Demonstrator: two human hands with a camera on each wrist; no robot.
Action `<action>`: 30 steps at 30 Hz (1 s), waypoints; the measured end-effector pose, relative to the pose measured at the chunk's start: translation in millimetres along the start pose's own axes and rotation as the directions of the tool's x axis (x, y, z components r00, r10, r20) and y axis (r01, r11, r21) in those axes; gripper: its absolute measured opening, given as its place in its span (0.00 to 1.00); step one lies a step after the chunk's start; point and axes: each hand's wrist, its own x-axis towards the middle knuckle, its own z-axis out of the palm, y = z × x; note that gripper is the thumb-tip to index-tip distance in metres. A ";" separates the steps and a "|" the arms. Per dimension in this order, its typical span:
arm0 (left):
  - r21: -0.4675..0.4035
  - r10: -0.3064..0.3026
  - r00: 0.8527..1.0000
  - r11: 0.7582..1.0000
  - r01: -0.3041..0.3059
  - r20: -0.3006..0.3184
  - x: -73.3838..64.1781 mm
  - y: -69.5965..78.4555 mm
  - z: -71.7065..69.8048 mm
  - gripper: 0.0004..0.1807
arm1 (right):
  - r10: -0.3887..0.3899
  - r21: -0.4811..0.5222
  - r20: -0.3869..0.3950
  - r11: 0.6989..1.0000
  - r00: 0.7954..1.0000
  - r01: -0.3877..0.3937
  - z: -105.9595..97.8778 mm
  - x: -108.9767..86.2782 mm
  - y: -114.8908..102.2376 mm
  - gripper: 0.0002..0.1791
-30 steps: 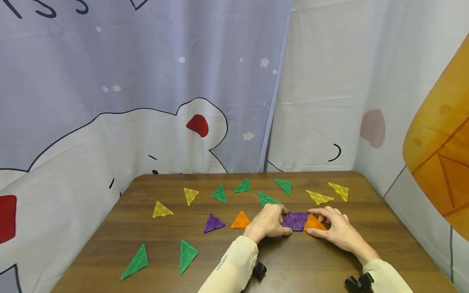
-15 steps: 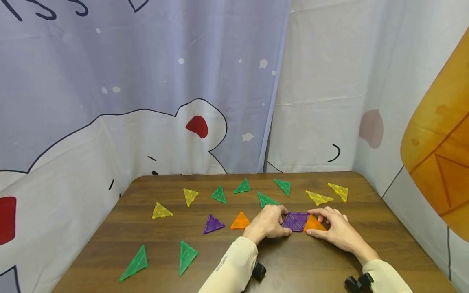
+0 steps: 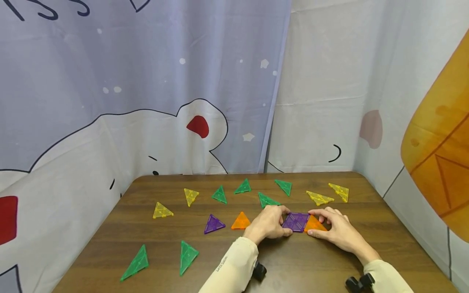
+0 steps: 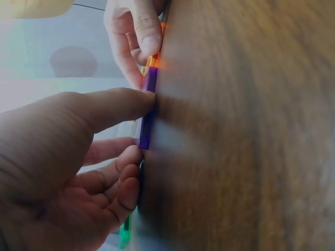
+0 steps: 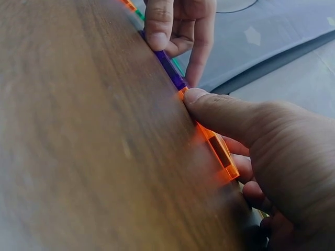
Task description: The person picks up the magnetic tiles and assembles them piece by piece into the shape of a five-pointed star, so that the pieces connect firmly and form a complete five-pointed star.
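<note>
Flat on the wooden table, a purple see-through tile piece (image 3: 296,222) with a slanted outline meets an orange triangle tile (image 3: 314,224) edge to edge. My left hand (image 3: 269,223) holds the purple piece at its left side, thumb on the near edge and fingers at the far one. From the right, my right hand (image 3: 340,228) pinches the orange triangle between thumb and fingers. The left wrist view shows the thumb on the purple edge (image 4: 145,137). In the right wrist view the orange edge (image 5: 222,154) lies under my right hand's thumb and fingers.
Left of my left hand lie a loose orange triangle (image 3: 240,221) and a purple triangle (image 3: 214,224). Several green triangles (image 3: 268,199) and yellow triangles (image 3: 319,197) are scattered behind. Two larger green triangles (image 3: 188,257) lie front left. A printed curtain (image 3: 234,81) hangs behind the table.
</note>
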 end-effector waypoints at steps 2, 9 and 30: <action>0.001 0.001 1.000 1.000 -0.001 0.003 -1.0 0.0 -1.1 0.34 | 0.003 0.002 0.001 1.000 1.000 -0.003 0.1 0.1 -0.6 0.32; 0.041 0.044 0.999 0.998 -0.043 -0.019 -7.1 -2.0 -16.2 0.38 | -0.007 0.009 0.005 1.000 1.000 0.007 -0.4 -0.3 -0.5 0.32; 0.034 0.040 0.992 0.999 -0.036 -0.118 -47.0 -64.1 -70.3 0.36 | -0.009 0.041 0.009 0.999 1.000 0.008 -5.4 -3.3 4.3 0.23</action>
